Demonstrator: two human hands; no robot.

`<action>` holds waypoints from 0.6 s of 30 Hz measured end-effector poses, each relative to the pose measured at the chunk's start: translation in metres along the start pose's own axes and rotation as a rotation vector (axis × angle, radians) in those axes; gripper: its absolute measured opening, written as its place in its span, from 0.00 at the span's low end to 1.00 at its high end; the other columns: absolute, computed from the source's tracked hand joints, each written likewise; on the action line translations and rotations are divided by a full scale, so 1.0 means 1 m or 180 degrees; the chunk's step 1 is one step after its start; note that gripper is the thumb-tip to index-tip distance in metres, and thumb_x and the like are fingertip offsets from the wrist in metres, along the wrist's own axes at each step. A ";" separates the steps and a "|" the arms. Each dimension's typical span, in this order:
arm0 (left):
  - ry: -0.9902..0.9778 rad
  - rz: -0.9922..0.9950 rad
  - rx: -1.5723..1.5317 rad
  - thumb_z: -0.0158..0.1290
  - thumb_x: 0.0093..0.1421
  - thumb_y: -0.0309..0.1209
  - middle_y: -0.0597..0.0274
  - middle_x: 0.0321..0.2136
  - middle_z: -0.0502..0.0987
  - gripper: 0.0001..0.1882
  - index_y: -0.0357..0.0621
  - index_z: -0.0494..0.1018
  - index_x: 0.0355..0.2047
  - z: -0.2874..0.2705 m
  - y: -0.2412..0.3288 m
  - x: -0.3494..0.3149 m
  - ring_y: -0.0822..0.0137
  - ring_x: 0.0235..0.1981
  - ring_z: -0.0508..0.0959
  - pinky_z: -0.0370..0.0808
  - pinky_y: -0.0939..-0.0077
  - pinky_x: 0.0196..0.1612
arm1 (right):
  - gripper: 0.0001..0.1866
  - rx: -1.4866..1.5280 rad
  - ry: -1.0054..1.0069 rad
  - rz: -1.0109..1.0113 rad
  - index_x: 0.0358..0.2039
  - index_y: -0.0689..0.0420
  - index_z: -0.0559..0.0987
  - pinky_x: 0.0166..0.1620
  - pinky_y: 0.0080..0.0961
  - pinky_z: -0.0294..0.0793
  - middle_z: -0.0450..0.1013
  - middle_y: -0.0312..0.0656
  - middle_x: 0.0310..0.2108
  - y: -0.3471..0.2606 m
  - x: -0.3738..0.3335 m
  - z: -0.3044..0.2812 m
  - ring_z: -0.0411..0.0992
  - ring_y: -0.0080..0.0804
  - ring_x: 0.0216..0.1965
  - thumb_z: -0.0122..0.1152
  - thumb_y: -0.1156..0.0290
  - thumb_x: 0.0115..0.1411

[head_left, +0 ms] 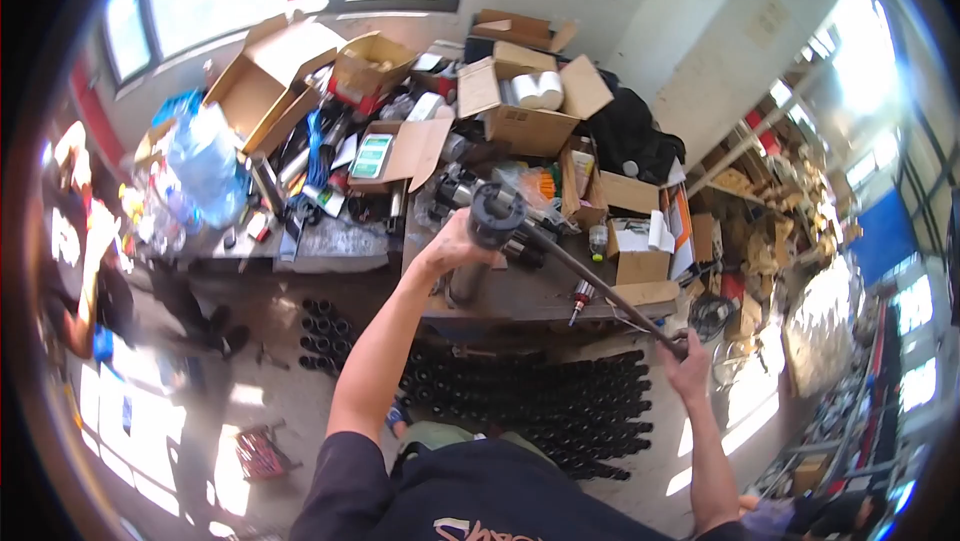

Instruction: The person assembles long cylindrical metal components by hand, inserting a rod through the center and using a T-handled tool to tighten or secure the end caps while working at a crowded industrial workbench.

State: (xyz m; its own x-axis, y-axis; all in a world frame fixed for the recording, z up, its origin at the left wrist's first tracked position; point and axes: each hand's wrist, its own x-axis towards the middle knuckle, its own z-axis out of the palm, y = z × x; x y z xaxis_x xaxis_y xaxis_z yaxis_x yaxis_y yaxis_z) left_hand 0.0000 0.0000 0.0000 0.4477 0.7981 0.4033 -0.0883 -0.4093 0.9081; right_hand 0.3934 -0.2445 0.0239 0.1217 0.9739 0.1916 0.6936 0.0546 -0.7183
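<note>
Hands on long wrench and metal cylinder at workbench

Workbench [520,296] front edge: left hand [450,251] is wrapped around a grey metal cylinder [468,276] that stands upright near the front-left corner of the bench; fingers closed on it. Dark ring-shaped wrench head [495,216] sits on top of the cylinder, touching it. From the head a long dark bar handle [590,281] runs diag. down toward the bench's front-right corner and past its edge. Right hand [685,361] is clenched around the far end of that handle, off the bench, over the floor.

Under and in front of the bench, rows of black tubes [560,401] stand upright on the floor, packed close; a smaller group of 10 or so black tubes [322,336] sits apart, to the left.

Bench back half is crowded w/ open cardboard boxes [525,106], a white roll [535,91] in 1 of them, a red-tipped cartridge [580,301] near the front edge just beside the handle. A blue plastic bag [205,161] lies at the far-left end. Another person [80,241] stands at the left, well apart.
</note>
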 end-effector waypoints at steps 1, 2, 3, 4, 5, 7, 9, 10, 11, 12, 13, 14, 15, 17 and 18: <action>0.0192 -0.0139 0.0050 0.69 0.37 0.27 0.66 0.35 0.78 0.30 0.40 0.76 0.46 -0.008 0.007 -0.001 0.70 0.39 0.73 0.72 0.73 0.49 | 0.24 0.0048 -0.0175 -0.0110 0.52 0.59 0.70 0.31 0.29 0.75 0.77 0.45 0.40 0.003 0.015 0.007 0.75 0.30 0.28 0.67 0.69 0.56; 0.0069 -0.0205 -0.0012 0.68 0.37 0.27 0.69 0.30 0.77 0.23 0.40 0.77 0.37 -0.021 0.008 -0.005 0.72 0.33 0.73 0.73 0.73 0.41 | 0.22 0.0117 -0.0447 -0.0589 0.49 0.58 0.72 0.29 0.29 0.74 0.75 0.45 0.37 -0.068 0.001 0.034 0.72 0.30 0.26 0.67 0.69 0.54; -0.0058 -0.0193 -0.0700 0.67 0.38 0.28 0.69 0.27 0.77 0.19 0.40 0.77 0.34 0.037 -0.030 -0.008 0.73 0.30 0.73 0.73 0.74 0.37 | 0.21 -0.0189 -0.0764 -0.0934 0.47 0.57 0.74 0.29 0.29 0.73 0.73 0.44 0.35 -0.088 -0.022 0.041 0.70 0.31 0.25 0.68 0.69 0.53; 0.0148 -0.0110 -0.0692 0.67 0.37 0.28 0.66 0.29 0.79 0.19 0.40 0.78 0.34 0.014 -0.033 -0.014 0.72 0.31 0.74 0.73 0.72 0.38 | 0.20 -0.0492 -0.1215 -0.1353 0.44 0.55 0.76 0.28 0.29 0.71 0.71 0.43 0.32 -0.131 -0.033 0.042 0.68 0.32 0.24 0.69 0.68 0.51; 0.0413 -0.0055 -0.0602 0.68 0.36 0.29 0.62 0.33 0.81 0.25 0.40 0.78 0.38 0.008 -0.040 -0.019 0.70 0.35 0.77 0.75 0.70 0.42 | 0.19 -0.0421 -0.1468 -0.1823 0.42 0.53 0.77 0.29 0.29 0.70 0.69 0.42 0.31 -0.145 -0.046 0.070 0.66 0.32 0.23 0.70 0.67 0.49; 0.1152 0.0288 -0.0236 0.71 0.33 0.34 0.56 0.40 0.80 0.41 0.39 0.73 0.51 0.000 -0.036 -0.020 0.64 0.39 0.78 0.74 0.70 0.50 | 0.16 -0.0928 -0.1906 -0.2936 0.39 0.49 0.79 0.31 0.28 0.69 0.67 0.39 0.29 -0.207 -0.033 0.116 0.67 0.33 0.26 0.70 0.65 0.49; 0.1689 0.0001 0.0071 0.69 0.37 0.37 0.48 0.36 0.81 0.38 0.44 0.71 0.51 0.018 -0.052 -0.020 0.52 0.38 0.82 0.78 0.64 0.45 | 0.12 -0.1383 -0.1926 -0.3893 0.37 0.47 0.80 0.32 0.27 0.69 0.67 0.39 0.29 -0.268 -0.009 0.161 0.69 0.34 0.30 0.67 0.64 0.51; 0.1656 -0.0460 0.0438 0.67 0.41 0.35 0.47 0.33 0.81 0.31 0.46 0.72 0.48 0.037 -0.037 -0.019 0.45 0.37 0.81 0.78 0.57 0.42 | 0.11 -0.1242 -0.1652 -0.4626 0.37 0.48 0.80 0.31 0.28 0.69 0.67 0.38 0.29 -0.297 0.013 0.195 0.70 0.34 0.32 0.63 0.65 0.51; 0.1409 -0.0548 0.0399 0.65 0.44 0.34 0.46 0.31 0.80 0.26 0.46 0.72 0.45 0.053 -0.025 -0.020 0.42 0.36 0.80 0.76 0.53 0.40 | 0.15 -0.0561 -0.1484 -0.4973 0.39 0.49 0.80 0.31 0.28 0.69 0.68 0.36 0.30 -0.317 0.042 0.238 0.71 0.34 0.33 0.62 0.66 0.49; 0.1447 -0.0199 0.0410 0.70 0.39 0.41 0.48 0.34 0.80 0.31 0.43 0.73 0.42 0.064 -0.022 -0.029 0.51 0.38 0.82 0.77 0.61 0.42 | 0.16 -0.0488 -0.1762 -0.5147 0.42 0.51 0.79 0.39 0.33 0.74 0.70 0.37 0.36 -0.339 0.078 0.273 0.73 0.38 0.41 0.61 0.68 0.50; 0.1933 -0.0126 0.0628 0.71 0.38 0.41 0.49 0.33 0.79 0.30 0.44 0.73 0.41 0.054 -0.025 -0.042 0.50 0.38 0.81 0.77 0.60 0.42 | 0.19 -0.0959 -0.1350 -0.5713 0.45 0.51 0.79 0.49 0.40 0.74 0.70 0.41 0.41 -0.367 0.115 0.316 0.70 0.44 0.48 0.61 0.70 0.50; 0.2164 0.0034 0.0749 0.71 0.37 0.42 0.51 0.32 0.78 0.30 0.45 0.74 0.40 0.058 -0.025 -0.045 0.49 0.38 0.80 0.76 0.60 0.42 | 0.21 -0.1552 -0.0838 -0.5629 0.48 0.49 0.79 0.56 0.43 0.71 0.70 0.43 0.47 -0.378 0.174 0.354 0.68 0.46 0.54 0.61 0.72 0.51; 0.2349 0.0215 0.0831 0.72 0.37 0.43 0.52 0.31 0.78 0.30 0.46 0.74 0.39 0.068 -0.021 -0.048 0.48 0.38 0.79 0.76 0.59 0.42 | 0.22 -0.1018 -0.0829 -0.5843 0.50 0.49 0.79 0.55 0.41 0.71 0.72 0.42 0.50 -0.398 0.245 0.369 0.69 0.44 0.54 0.60 0.73 0.52; 0.2342 -0.0101 0.0869 0.72 0.35 0.44 0.53 0.35 0.79 0.31 0.48 0.77 0.41 0.070 -0.015 -0.051 0.48 0.40 0.80 0.77 0.59 0.43 | 0.19 -0.2192 -0.0902 -0.4787 0.50 0.53 0.79 0.52 0.44 0.73 0.75 0.47 0.48 -0.337 0.409 0.335 0.73 0.52 0.48 0.56 0.69 0.57; 0.2260 -0.0061 0.0711 0.71 0.36 0.43 0.53 0.35 0.80 0.29 0.50 0.77 0.40 0.080 -0.015 -0.043 0.49 0.39 0.81 0.78 0.59 0.42 | 0.19 -0.3067 -0.1106 -0.3293 0.50 0.55 0.80 0.54 0.47 0.72 0.74 0.53 0.50 -0.258 0.492 0.276 0.73 0.54 0.50 0.54 0.67 0.59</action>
State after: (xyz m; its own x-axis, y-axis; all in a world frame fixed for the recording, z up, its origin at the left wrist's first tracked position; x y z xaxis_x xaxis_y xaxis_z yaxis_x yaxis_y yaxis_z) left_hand 0.0535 -0.0631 -0.0402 -0.2419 0.8688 0.4321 0.1305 -0.4122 0.9017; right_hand 0.0789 0.2816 0.1187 -0.7954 0.6025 0.0658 0.5777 0.7209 0.3828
